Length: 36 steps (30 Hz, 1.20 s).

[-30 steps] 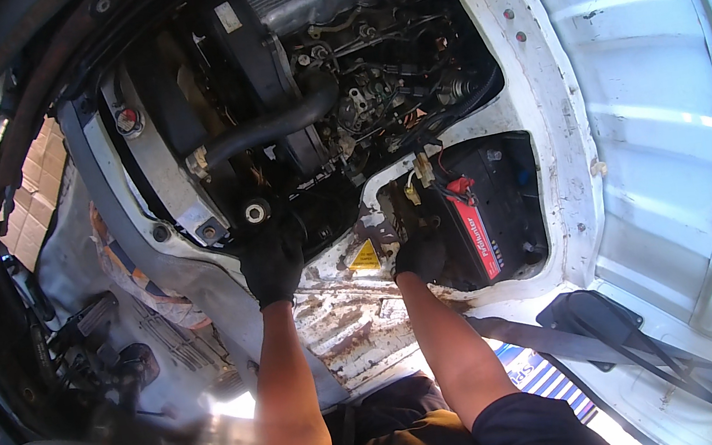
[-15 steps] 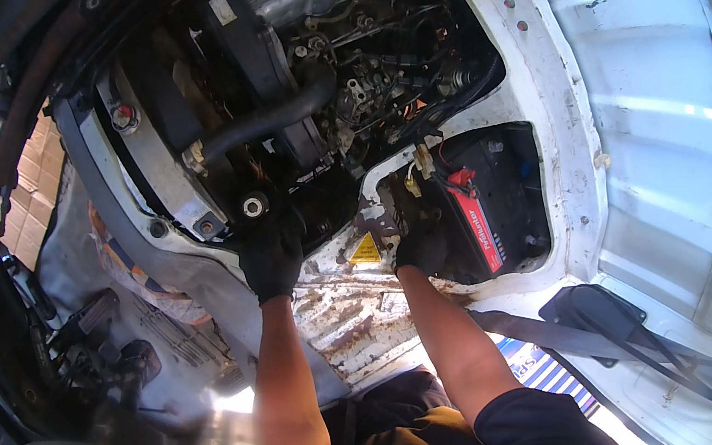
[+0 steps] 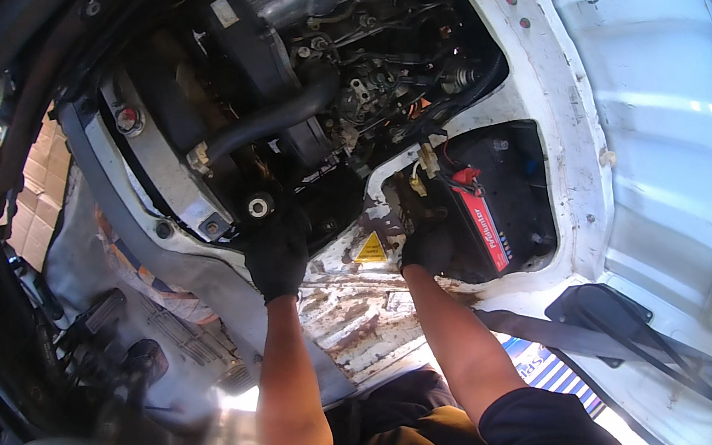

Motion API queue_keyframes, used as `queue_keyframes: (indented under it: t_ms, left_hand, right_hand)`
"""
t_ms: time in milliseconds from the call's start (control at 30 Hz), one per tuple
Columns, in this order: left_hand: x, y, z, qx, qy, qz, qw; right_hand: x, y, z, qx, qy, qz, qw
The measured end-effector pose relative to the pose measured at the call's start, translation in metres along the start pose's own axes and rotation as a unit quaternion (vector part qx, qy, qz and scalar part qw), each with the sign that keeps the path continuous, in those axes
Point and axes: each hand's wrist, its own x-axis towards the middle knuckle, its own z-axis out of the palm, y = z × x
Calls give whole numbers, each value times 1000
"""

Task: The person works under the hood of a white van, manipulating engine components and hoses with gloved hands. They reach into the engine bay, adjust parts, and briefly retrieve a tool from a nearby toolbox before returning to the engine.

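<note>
My left hand, in a black glove, reaches down at the near edge of the engine bay. It is just below a round, pale-ringed part with a dark centre. Its fingers sink into shadow, so whether they grip anything is hidden. My right hand, also black-gloved, is inside the battery recess, left of a battery with a red label. Dark surroundings hide those fingers too. Between my hands, a yellow triangular sticker marks the rusty white metal panel.
Ahead lies the engine, with a thick black hose crossing on its left. A red terminal cover and loose wire connectors sit by the battery. A seat belt runs at lower right; pedals are at left.
The whole view has shifted slightly to the right in the picture. Both hands stay in the same places relative to the engine bay and battery recess.
</note>
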Motion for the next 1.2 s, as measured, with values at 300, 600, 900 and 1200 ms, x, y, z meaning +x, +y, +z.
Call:
queue_keyframes:
  t_ms: [300, 600, 900, 1200]
  left_hand:
    - [0, -8, 6, 70, 37, 34, 996]
    - [-1, -7, 3, 70, 17, 19, 997]
    - [0, -3, 3, 51, 12, 18, 998]
    - [-1, -6, 5, 61, 16, 12, 998]
  right_hand:
    - [3, 7, 14, 1, 76, -47, 996]
    - [-4, -9, -8, 33, 26, 15, 999]
    - [-1, -3, -3, 63, 55, 2, 996]
    - [-4, -10, -10, 78, 59, 2, 995]
